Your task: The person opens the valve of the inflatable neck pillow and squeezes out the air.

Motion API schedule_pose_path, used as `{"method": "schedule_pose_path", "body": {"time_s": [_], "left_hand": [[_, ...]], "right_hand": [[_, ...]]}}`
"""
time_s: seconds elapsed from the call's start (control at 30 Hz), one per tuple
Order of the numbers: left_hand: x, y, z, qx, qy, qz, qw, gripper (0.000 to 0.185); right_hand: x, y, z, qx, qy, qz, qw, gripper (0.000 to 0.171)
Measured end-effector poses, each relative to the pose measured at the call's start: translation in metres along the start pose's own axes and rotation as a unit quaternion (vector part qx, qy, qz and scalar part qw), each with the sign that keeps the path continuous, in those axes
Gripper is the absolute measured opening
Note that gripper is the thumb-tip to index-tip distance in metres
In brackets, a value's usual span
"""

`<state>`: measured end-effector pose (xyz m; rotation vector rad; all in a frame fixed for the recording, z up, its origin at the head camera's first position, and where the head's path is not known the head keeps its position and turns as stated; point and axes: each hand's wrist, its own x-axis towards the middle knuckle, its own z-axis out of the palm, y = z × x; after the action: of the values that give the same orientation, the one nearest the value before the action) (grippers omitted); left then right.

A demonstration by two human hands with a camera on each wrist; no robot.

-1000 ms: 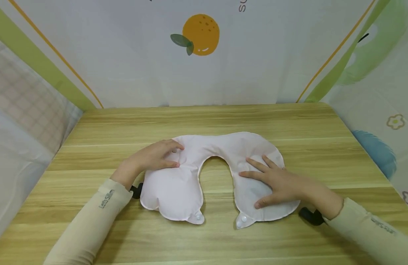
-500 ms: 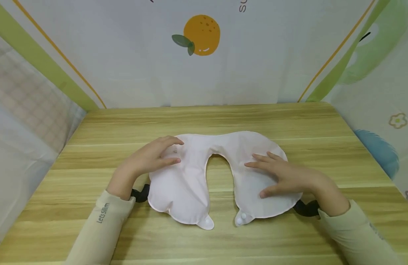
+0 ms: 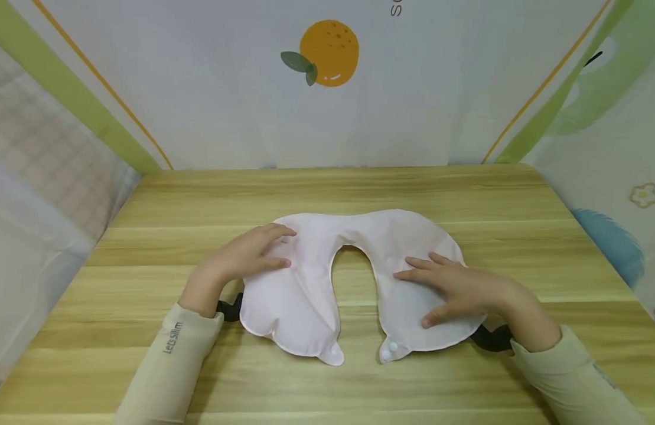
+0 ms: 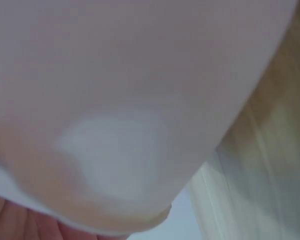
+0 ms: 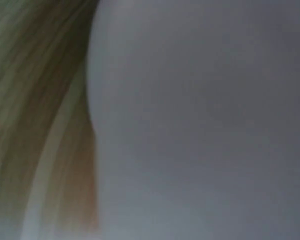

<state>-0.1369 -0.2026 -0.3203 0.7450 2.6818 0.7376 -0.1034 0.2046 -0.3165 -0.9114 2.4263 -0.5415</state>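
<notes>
A pale pink U-shaped neck pillow [image 3: 306,313] lies on the wooden table, its opening toward the person. Two small tabs with snap buttons stick out at the ends of its arms. On the pillow's left side rests my left hand [image 3: 247,254], thumb and fingers spread apart on the fabric. My right hand [image 3: 460,289] lies over the right side with its fingers spread. In the left wrist view the blurred pillow [image 4: 140,100] fills most of the picture, with a bit of the hand [image 4: 30,225] below. The pillow [image 5: 200,120] also fills the right wrist view.
The wooden table [image 3: 327,389] runs back to a white cloth backdrop [image 3: 412,88] printed with an orange. More printed cloth [image 3: 614,177] hangs at the right side. Black wrist mounts [image 3: 492,338] sit close to the pillow's outer edges.
The pillow's left arm has shifted right and its opening has narrowed. My left hand has moved slightly right with it; the right hand rose a little, then lowered slightly.
</notes>
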Motion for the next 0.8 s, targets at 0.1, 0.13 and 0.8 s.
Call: {"method": "schedule_pose_path", "body": {"time_s": [0.1,0.13,0.8], "left_hand": [[0.0000,-0.0019,-0.0003,0.002,-0.001,-0.001,1.0000,0.054],[-0.0004,-0.0024,-0.0005,0.001,-0.002,-0.002,1.0000,0.054],[0.0029,-0.0102,0.0044,-0.011,-0.026,-0.011,0.9995,0.055]], "right_hand": [[0.0004,0.0007,0.0014,0.002,-0.003,-0.006,1.000,0.077],[0.0008,0.0013,0.0019,0.002,-0.003,-0.010,1.000,0.077],[0.0051,0.0060,0.0067,0.014,0.002,-0.040,0.999,0.070]]}}
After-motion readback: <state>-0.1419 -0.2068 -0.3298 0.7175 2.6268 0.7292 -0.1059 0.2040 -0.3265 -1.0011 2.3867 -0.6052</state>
